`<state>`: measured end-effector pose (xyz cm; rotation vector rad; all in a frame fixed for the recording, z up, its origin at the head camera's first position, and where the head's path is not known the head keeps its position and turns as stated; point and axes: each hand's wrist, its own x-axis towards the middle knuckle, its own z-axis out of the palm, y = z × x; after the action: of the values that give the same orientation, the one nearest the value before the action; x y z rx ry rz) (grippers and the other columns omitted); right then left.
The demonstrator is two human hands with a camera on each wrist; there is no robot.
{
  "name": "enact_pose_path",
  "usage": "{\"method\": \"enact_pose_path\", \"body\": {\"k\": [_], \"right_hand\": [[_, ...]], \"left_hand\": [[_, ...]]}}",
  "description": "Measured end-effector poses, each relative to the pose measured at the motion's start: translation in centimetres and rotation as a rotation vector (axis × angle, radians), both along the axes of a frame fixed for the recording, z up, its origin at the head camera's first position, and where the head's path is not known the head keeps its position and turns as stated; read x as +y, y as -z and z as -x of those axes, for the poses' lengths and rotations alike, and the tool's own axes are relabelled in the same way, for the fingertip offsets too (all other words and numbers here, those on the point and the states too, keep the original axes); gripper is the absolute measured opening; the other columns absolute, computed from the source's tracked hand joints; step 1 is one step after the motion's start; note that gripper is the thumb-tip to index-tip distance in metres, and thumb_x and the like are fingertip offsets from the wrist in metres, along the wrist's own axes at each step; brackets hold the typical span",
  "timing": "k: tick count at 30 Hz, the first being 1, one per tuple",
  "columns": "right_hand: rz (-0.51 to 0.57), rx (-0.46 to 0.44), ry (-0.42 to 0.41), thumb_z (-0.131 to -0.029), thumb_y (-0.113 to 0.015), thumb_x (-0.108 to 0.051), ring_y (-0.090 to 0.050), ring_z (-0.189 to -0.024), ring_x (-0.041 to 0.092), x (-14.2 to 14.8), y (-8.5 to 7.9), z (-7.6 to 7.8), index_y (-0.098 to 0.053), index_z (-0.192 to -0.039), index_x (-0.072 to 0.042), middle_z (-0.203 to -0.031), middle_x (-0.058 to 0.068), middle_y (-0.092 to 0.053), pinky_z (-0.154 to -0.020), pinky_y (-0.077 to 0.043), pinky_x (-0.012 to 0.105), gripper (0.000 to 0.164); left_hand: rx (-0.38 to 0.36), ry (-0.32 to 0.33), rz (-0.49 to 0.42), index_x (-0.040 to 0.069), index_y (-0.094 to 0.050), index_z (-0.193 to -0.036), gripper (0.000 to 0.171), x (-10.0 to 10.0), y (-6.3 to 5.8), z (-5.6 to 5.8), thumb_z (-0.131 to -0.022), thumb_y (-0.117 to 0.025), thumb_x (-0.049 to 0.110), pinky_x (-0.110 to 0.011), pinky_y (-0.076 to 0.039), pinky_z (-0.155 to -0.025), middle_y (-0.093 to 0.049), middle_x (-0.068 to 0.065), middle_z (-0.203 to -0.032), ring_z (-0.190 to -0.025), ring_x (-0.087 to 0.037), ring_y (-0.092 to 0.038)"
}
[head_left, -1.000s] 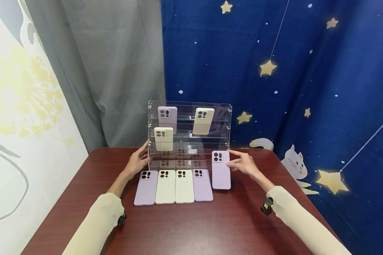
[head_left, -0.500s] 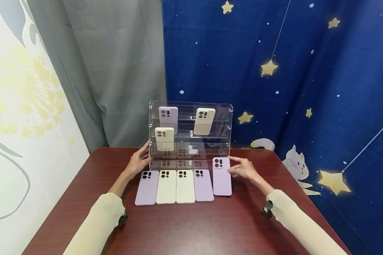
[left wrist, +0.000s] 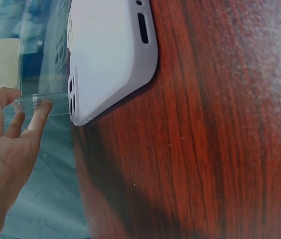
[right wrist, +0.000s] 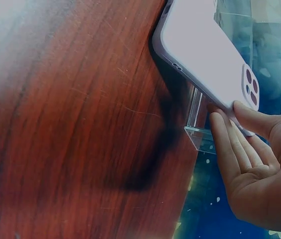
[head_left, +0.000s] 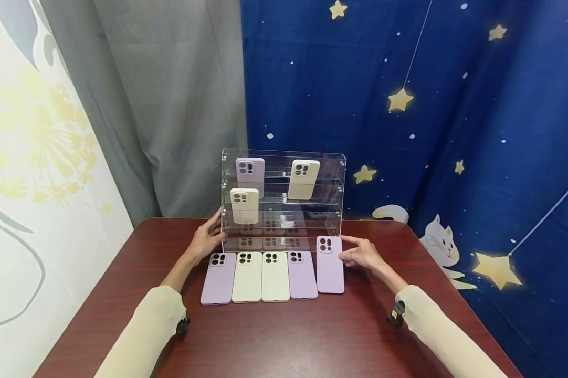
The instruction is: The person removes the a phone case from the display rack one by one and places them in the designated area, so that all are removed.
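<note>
Lilac case [head_left: 330, 270] is pinched in the right hand [head_left: 363, 254] at its 3 o'clock edge, up near the camera end. Case sits at 5 o'clock of the rack [head_left: 314, 216]. Left hand [head_left: 206, 240] grips the rack's side edge at 8 o'clock, fingers apart. Forearms come in from 4 and 8 o'clock.

Row of four cases [head_left: 246, 278] lies flat on the table [head_left: 246, 341], 6 to 7 o'clock of the rack, just beside the held one. On the rack: second lilac case [head_left: 250, 176] at 10, upper cream case [head_left: 304, 181] at 1–2, lower cream case [head_left: 244, 207] at 9.

Right wrist view adds the grip: thumb [right wrist: 250, 117] on the case's back, fingers underneath, case tilted, shadow [right wrist: 155, 162] on the table. Can't tell whether its bottom end touches down. Left wrist view adds a fitting [left wrist: 36, 99] by the fingertips. Only head view gets the whole row.
</note>
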<state>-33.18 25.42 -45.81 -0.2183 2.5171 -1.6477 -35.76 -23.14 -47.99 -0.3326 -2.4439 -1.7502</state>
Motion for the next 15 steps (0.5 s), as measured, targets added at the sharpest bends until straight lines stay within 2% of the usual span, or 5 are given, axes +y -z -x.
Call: {"method": "enact_pose_path", "body": {"k": [5, 15], "right_hand": [[0.028, -0.007, 0.017, -0.089, -0.077, 0.005, -0.077, -0.083, 0.026, 0.2, 0.4, -0.2, -0.052, -0.147, 0.005, -0.1, 0.029, -0.075, -0.08, -0.062, 0.054, 0.063], [0.045, -0.053, 0.05, -0.088, -0.08, 0.002, -0.077, -0.081, 0.022, 0.2, 1.9, -0.1, -0.058, -0.141, 0.005, -0.098, 0.025, -0.076, -0.071, -0.065, 0.041, 0.058]], "left_hand": [[0.004, -0.002, -0.007, 0.038, -0.023, -0.165, 0.087, -0.1, -0.1, 0.0, -0.1, -0.058, -0.007, -0.046, -0.055, -0.102, -0.039, -0.025, -0.161, -0.139, -0.047, -0.049], [-0.024, -0.011, -0.007, 0.04, -0.022, -0.165, 0.088, 0.1, -0.1, 0.0, -0.1, -0.058, -0.007, -0.052, -0.051, -0.106, -0.035, -0.025, -0.163, -0.141, -0.045, -0.047]]}}
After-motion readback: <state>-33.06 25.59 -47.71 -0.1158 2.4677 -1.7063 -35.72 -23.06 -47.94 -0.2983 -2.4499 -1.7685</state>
